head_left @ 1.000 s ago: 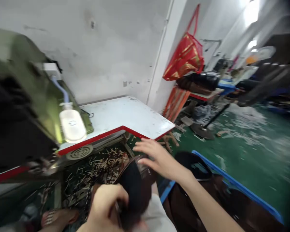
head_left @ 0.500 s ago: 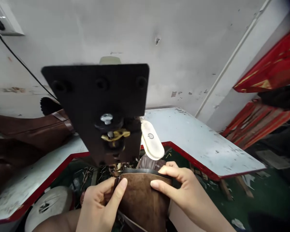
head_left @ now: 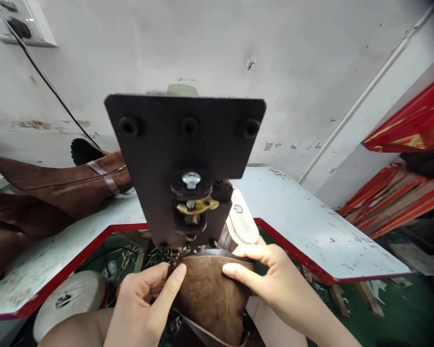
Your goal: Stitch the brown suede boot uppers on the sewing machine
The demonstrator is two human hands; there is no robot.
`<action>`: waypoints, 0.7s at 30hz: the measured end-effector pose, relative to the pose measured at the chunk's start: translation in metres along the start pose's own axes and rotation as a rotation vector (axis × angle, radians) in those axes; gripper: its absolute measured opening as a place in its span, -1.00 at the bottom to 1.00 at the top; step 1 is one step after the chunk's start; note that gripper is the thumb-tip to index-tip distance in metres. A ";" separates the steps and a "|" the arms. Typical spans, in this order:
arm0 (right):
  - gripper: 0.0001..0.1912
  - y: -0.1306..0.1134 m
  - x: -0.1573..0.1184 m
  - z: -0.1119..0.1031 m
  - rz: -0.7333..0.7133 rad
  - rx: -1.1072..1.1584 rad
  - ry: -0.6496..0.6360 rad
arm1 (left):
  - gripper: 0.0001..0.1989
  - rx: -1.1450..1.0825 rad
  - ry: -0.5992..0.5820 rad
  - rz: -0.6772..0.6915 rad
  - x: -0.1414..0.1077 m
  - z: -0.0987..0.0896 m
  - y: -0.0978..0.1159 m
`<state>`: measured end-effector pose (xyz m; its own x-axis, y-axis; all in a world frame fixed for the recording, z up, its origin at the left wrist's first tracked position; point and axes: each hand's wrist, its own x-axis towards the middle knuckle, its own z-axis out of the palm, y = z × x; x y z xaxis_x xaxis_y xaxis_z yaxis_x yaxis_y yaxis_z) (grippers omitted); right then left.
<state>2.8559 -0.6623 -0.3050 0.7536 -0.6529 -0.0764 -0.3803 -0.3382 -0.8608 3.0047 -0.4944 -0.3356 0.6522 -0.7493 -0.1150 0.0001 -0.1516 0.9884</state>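
A brown suede-like piece [head_left: 213,294], its top edge at the foot of a black machine head [head_left: 188,154], hangs between my hands. My left hand [head_left: 148,299] pinches its upper left corner, along with a dark strip, thumb in front. My right hand [head_left: 264,270] grips the upper right edge, thumb on the brown face and fingers behind. A white oval lamp [head_left: 243,219] with a power mark sits just behind the machine head, above my right fingers. The machine's lower tip meets the piece's edge, where detail is hard to make out.
Brown boots [head_left: 65,185] lie on the left part of the pale table [head_left: 296,217], which has a red edge. A round white stool [head_left: 72,296] stands lower left. Red cloth [head_left: 415,120] hangs at right. Scraps litter the green floor.
The view has shifted, so the machine head appears farther right. My hands keep their hold on the brown piece, and the lamp is now partly covered by the machine head.
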 end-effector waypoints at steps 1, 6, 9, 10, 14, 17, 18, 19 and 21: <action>-0.72 -0.002 0.001 0.001 -0.004 0.004 -0.006 | -0.54 -0.009 0.008 0.002 0.000 -0.002 -0.001; -0.77 -0.014 0.010 0.010 -0.076 0.085 -0.051 | -0.55 0.086 0.038 0.059 0.000 -0.025 -0.019; -0.80 -0.019 0.015 0.020 -0.122 0.141 -0.117 | -0.54 0.130 0.133 0.096 0.000 -0.042 -0.030; -0.80 -0.020 0.016 0.024 -0.124 0.175 -0.143 | -0.55 0.133 0.147 0.102 -0.001 -0.047 -0.033; -0.72 -0.027 0.020 0.035 -0.111 0.304 -0.216 | -0.61 0.070 0.132 0.075 -0.003 -0.062 -0.039; -0.73 -0.035 0.023 0.037 -0.158 0.222 -0.200 | -0.58 -0.046 0.066 0.108 0.002 -0.067 -0.030; -0.73 -0.037 0.023 0.038 -0.176 0.197 -0.195 | -0.60 -0.053 0.004 0.121 0.006 -0.067 -0.024; -0.74 -0.040 0.024 0.038 -0.193 0.182 -0.195 | -0.63 -0.027 -0.069 0.130 0.010 -0.067 -0.016; -0.77 -0.045 0.024 0.039 -0.203 0.162 -0.215 | -0.68 0.103 -0.186 0.131 0.020 -0.063 0.002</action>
<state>2.9125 -0.6363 -0.2877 0.9076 -0.4195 0.0155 -0.1336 -0.3237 -0.9367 3.0660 -0.4691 -0.3300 0.4910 -0.8711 -0.0117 -0.1588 -0.1028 0.9819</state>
